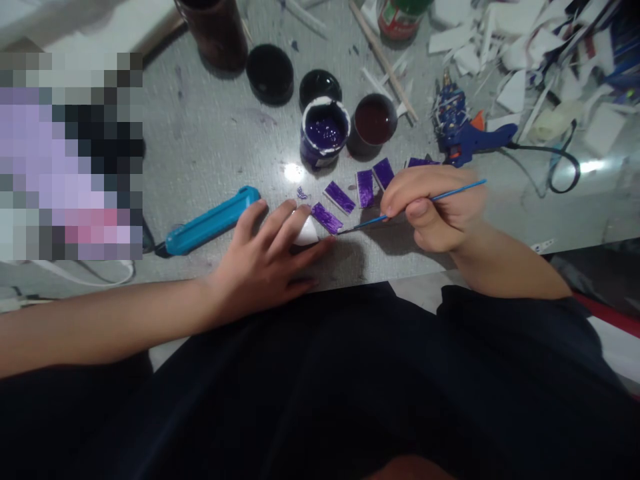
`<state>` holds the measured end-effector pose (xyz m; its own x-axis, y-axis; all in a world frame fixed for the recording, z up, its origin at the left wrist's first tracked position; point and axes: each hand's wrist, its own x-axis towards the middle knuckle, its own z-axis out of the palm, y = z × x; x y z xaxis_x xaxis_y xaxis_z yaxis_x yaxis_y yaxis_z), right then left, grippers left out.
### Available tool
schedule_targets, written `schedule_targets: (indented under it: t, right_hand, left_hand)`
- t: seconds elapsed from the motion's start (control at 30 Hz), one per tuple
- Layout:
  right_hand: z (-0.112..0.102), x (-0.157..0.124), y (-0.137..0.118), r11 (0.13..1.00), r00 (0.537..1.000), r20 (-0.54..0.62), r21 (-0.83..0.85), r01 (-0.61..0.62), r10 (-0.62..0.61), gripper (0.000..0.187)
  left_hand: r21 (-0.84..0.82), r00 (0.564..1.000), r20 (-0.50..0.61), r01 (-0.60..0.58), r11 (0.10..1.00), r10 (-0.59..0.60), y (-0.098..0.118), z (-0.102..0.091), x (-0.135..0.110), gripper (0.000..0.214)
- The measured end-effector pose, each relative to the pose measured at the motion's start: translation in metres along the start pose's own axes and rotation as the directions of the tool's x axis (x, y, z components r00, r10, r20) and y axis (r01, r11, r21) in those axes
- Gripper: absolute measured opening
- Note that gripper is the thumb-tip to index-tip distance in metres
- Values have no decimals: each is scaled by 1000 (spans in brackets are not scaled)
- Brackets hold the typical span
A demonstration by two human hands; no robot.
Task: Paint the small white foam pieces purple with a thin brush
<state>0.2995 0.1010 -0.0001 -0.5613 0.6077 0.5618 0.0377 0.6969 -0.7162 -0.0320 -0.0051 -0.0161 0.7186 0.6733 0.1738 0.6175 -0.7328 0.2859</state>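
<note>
My left hand point(265, 260) lies flat on the grey table point(210, 140), fingers stretched out, its fingertips pressing on a small white piece point(306, 233). My right hand point(435, 207) pinches a thin blue paintbrush point(400, 210), whose tip touches a small purple-painted piece point(327, 218) beside the white one. Several more purple-painted pieces point(365, 188) lie in a row just behind. An open pot of purple paint point(324, 132) stands beyond them.
A blue utility knife point(210, 221) lies left of my left hand. A dark red paint pot point(373, 123), two black lids point(270, 72), a blue glue gun point(463, 130) with its cord, wooden sticks and white foam scraps point(505, 40) crowd the back right.
</note>
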Motion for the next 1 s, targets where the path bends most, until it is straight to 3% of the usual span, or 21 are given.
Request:
schedule_targets:
  t: [0.23, 0.4, 0.6, 0.8, 1.0]
  right_hand:
    - [2, 1, 0, 998, 996, -64, 0, 59, -59, 30]
    - [1, 3, -2, 997, 998, -2, -48, 56, -56, 33]
    - [0, 4, -3, 995, 995, -52, -57, 88, -91, 36]
    - [0, 8, -4, 991, 994, 39, -84, 107, -104, 36]
    - [-2, 7, -8, 994, 998, -4, -89, 61, -61, 40]
  left_hand:
    - [41, 1000, 12, -11, 999, 10, -1, -2, 1, 93]
    - [16, 1000, 6, -7, 1000, 7, 0, -2, 1, 94]
    - [54, 1000, 20, -14, 998, 13, -1, -4, 2, 92]
    - [47, 1000, -4, -4, 999, 5, 1, -1, 1, 94]
    - [30, 1000, 17, 6, 1000, -6, 0, 1, -1, 96]
